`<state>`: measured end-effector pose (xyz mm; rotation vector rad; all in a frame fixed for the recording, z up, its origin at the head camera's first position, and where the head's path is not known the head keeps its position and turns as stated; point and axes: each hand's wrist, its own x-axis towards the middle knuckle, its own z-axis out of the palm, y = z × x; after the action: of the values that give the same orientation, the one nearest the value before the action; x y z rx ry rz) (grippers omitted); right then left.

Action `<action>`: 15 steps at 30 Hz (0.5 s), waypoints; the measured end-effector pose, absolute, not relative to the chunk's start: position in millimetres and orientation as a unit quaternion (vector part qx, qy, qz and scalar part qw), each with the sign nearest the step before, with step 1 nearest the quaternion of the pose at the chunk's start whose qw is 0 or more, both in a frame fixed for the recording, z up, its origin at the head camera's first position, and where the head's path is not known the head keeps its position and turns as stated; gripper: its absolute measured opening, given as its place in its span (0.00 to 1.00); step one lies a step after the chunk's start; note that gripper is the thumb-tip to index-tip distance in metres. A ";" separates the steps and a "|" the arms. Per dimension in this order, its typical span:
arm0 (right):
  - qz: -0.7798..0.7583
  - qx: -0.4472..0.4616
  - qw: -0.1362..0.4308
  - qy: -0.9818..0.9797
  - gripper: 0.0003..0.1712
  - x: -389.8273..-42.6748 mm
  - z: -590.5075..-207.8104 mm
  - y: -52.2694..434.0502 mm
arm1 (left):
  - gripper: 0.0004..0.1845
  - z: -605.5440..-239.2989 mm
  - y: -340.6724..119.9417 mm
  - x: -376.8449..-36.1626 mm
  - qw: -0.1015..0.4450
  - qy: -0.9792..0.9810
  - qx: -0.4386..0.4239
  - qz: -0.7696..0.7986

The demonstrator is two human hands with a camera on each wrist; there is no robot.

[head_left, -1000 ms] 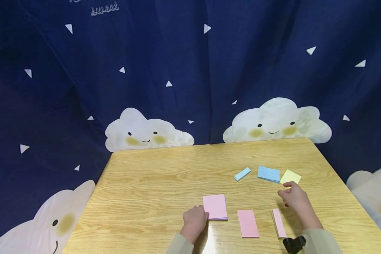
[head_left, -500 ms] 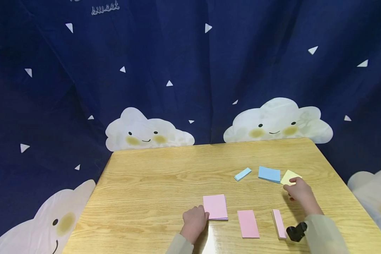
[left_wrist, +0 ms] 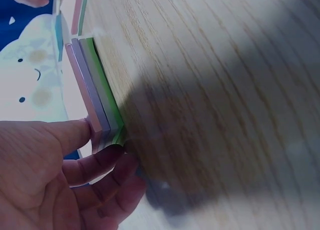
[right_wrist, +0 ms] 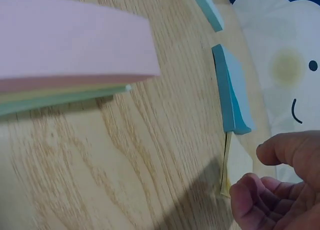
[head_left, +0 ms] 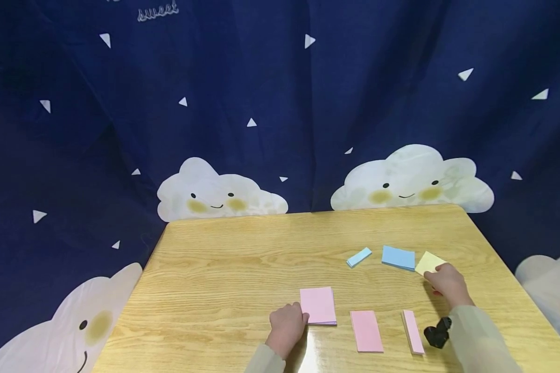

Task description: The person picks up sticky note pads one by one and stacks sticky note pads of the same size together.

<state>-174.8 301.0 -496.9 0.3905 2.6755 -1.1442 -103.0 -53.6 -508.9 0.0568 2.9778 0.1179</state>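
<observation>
My left hand (head_left: 287,325) pinches the near left corner of a stack of square sticky notes (head_left: 318,305), pink on top. From the side, in the left wrist view, its pink, purple, greyish and green layers (left_wrist: 97,85) show, with the thumb at the upper edge and curled fingers at the lower. My right hand (head_left: 449,286) is at the near right side of a pale yellow sticky-note pad (head_left: 428,262), covering part of it. In the right wrist view, thumb and fingers (right_wrist: 241,197) stand apart beside that pad; whether they touch it I cannot tell.
Left of the yellow pad lie a blue rectangular pad (head_left: 399,258) and a narrow light blue pad (head_left: 359,257). Nearer are a pink rectangular pad (head_left: 366,331) and a narrow pink pad (head_left: 413,332). The wooden table (head_left: 214,280) meets a dark blue curtain (head_left: 261,77) behind.
My right hand has shifted slightly right and come over the yellow pad's near right part. The left hand keeps its grip on the square stack. The view has shifted a little.
</observation>
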 end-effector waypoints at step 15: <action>-0.346 0.163 0.052 0.922 0.17 -179.2 -512.9 310.0 | 0.18 -508.6 -53.6 -102.3 0.065 0.997 0.020 0.045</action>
<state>-179.2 310.0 -512.9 0.4949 2.8060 -1.0534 -102.3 -53.6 -508.6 0.0600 3.0071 0.1364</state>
